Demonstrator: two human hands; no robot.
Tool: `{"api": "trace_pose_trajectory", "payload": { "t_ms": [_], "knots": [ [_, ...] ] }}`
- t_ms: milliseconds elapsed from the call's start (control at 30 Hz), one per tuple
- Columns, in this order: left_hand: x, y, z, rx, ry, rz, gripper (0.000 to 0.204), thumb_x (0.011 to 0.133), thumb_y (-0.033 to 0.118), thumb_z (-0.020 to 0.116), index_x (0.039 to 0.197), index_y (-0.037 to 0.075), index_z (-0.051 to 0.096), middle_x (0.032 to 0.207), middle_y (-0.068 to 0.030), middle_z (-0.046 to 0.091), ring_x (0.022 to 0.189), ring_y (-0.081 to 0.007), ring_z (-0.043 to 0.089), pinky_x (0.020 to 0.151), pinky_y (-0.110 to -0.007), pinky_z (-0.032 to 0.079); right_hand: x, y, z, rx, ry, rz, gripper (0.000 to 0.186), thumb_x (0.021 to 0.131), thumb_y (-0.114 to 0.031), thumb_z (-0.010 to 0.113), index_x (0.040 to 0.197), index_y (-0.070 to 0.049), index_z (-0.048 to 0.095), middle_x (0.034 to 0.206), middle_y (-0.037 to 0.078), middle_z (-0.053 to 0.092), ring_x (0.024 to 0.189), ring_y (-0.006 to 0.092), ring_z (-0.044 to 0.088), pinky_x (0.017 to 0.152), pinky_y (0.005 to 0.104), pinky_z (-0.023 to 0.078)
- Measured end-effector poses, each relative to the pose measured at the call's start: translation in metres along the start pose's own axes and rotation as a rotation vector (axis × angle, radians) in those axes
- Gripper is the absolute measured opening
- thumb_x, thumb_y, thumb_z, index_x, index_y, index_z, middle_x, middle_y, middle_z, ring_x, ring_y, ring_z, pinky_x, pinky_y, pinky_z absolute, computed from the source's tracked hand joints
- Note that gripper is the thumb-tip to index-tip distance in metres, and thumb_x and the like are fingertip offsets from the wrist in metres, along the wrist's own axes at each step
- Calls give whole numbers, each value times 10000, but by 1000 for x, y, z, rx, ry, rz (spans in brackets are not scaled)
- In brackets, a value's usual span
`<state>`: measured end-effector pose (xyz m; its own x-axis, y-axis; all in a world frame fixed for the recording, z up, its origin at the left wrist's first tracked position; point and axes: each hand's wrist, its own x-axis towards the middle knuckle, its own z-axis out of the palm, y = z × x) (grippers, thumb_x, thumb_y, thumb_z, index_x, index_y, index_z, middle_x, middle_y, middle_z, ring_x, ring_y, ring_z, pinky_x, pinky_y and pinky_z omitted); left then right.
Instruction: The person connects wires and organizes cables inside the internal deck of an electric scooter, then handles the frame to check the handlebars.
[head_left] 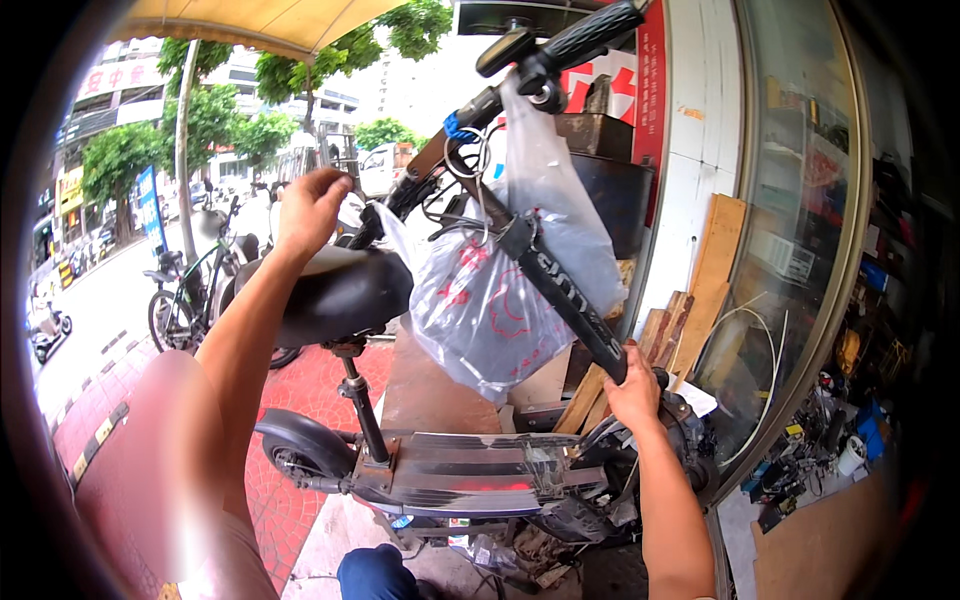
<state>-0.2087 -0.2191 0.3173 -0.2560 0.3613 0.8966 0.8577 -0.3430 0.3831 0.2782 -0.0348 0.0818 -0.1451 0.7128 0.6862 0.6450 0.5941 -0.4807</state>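
Note:
An electric scooter with a seat stands before me, its black stem (565, 290) tilted up and to the left. My right hand (632, 388) is closed round the stem's lower end, near the front joint. My left hand (314, 208) is raised above the black saddle (340, 295), its fingers curled; what they hold, if anything, is hidden. A white plastic bag with red print (500, 310) hangs from the handlebar (560, 50) against the stem. Cables and a blue tie (457, 128) are at the upper stem. The deck (460, 475) looks worn, with clear tape on it.
Wooden boards (708, 270) lean on the wall at right, beside a glass door (800, 200). Tools and parts (810, 460) clutter the floor inside. A bicycle (185, 300) is parked at left, beyond red paving (330, 390). A yellow awning (250, 25) hangs overhead.

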Motion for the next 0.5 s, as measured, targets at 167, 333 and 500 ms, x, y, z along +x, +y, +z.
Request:
{"api": "trace_pose_trajectory", "payload": {
  "t_ms": [167, 333, 500],
  "knots": [
    [33, 129, 24, 2, 150, 349, 357, 1062, 276, 649, 1137, -49, 774, 1052, -153, 804, 970, -192, 737, 946, -327, 552, 1, 4, -8, -23, -55, 55, 609, 843, -152, 829, 1398, -109, 580, 1349, 168, 665, 1292, 421, 615, 1081, 508, 487],
    [48, 228, 37, 102, -9, 178, 657, 968, 614, 649, 954, -30, 779, 745, -160, 726, 744, -322, 737, 788, -429, 577, 1, 0, -3, -31, -46, 33, 620, 839, -150, 827, 1403, -111, 571, 1347, 169, 662, 1295, 418, 613, 1078, 507, 486],
    [36, 255, 52, -252, -388, -275, 740, 1008, 707, 608, 639, 67, 571, 562, -28, 551, 462, -177, 613, 442, -294, 462, 1, 2, -9, -12, -44, -2, 599, 841, -155, 808, 1391, -98, 578, 1330, 186, 672, 1282, 429, 620, 1060, 511, 494]
  ]
}}
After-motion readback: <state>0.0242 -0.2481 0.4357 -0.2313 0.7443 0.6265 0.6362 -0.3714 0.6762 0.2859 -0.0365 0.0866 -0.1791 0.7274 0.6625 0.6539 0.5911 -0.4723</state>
